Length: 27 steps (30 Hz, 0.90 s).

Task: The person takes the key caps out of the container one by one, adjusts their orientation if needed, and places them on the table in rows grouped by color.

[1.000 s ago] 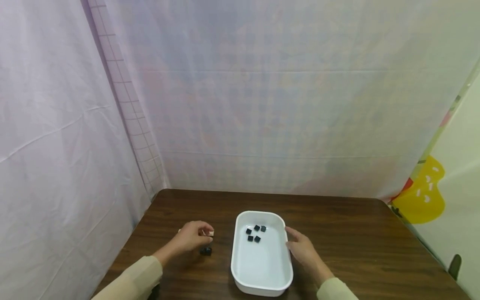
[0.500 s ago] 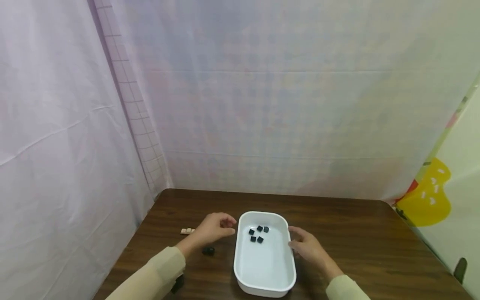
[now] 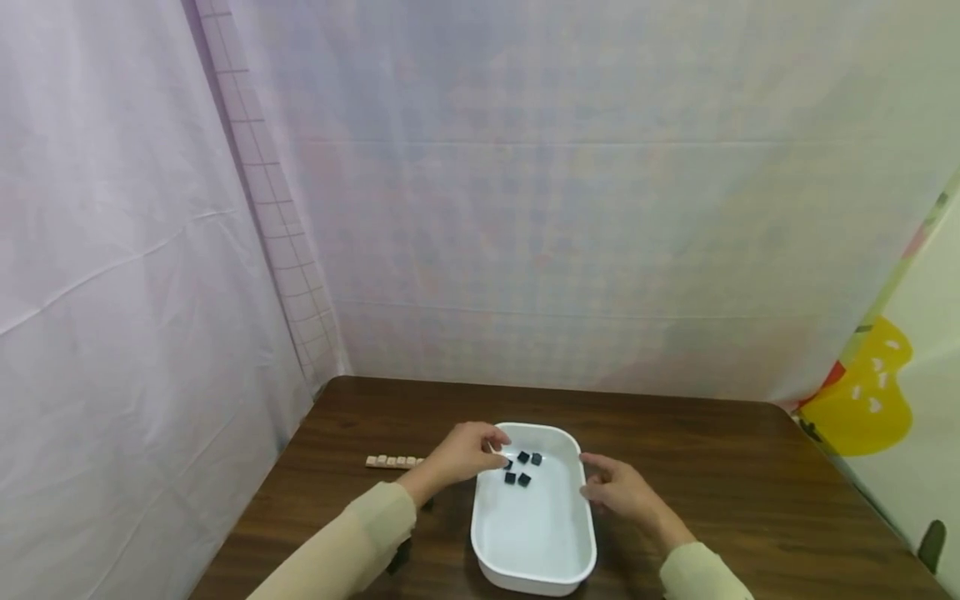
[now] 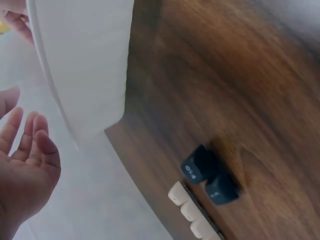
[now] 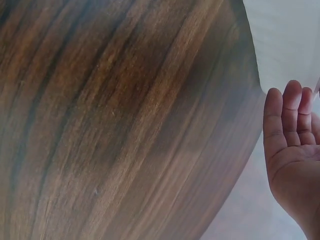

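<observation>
Presently, a deep white rectangular container with rounded corners [image 3: 534,533] stands on the dark brown wood-grain table [image 3: 690,450]. Inside it, toward the far end, lie five small black square keycaps [image 3: 524,480], loosely grouped on the bottom; one is partly covered by the person's left hand [image 3: 461,452]. This hand reaches over the left rim, its fingers bent; whether they pinch something, I cannot tell. The right hand [image 3: 624,493] is not clenched: its fairly straight fingers touch the right side of the container. Outside, to the left, a row of cream-coloured keycaps [image 3: 393,462] lies on the table, and near it two black keycaps with pale markings [image 4: 198,165] sit touching each other.
</observation>
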Motion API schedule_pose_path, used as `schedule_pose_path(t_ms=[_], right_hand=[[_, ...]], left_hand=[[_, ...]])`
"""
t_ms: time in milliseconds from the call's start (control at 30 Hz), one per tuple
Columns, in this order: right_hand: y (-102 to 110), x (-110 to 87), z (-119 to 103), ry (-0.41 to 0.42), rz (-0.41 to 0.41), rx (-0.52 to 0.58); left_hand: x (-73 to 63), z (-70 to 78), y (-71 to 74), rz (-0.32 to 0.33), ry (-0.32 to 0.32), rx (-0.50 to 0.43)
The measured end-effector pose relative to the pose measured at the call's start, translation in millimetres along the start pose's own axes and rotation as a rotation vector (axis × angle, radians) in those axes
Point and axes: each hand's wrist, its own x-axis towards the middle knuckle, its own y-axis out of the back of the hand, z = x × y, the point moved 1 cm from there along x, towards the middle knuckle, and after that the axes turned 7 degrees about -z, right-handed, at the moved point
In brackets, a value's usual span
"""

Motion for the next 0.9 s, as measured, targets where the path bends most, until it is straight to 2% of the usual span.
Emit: schedule_pose_path(t_ms=[200,300,567,667,900], right_hand=[[-1.9,0.4,1.7,0.004,0.002,0.033],[-3.1,-0.2,1.7,-0.009,0.006,0.051],[-3.7,-0.8,2.5,-0.064,0.024,0.09],[-3.6,-0.9,4.0,-0.055,0.024,0.092],[-5.1,-1.8,5.3,-0.002,0.01,0.1]], left_hand=[[13.1,3.3,-8.7,-0.046,-0.054,0.079],[19.8,2.8,-13.3,-0.066,-0.06,0.111],[36.7,4.7,-27.1,-0.133,-0.021,0.278],[40.7,5.7,-33.0,-0.147,-0.019,0.331],[46.5,1.6,-44.1,-0.174,0.061,0.481]])
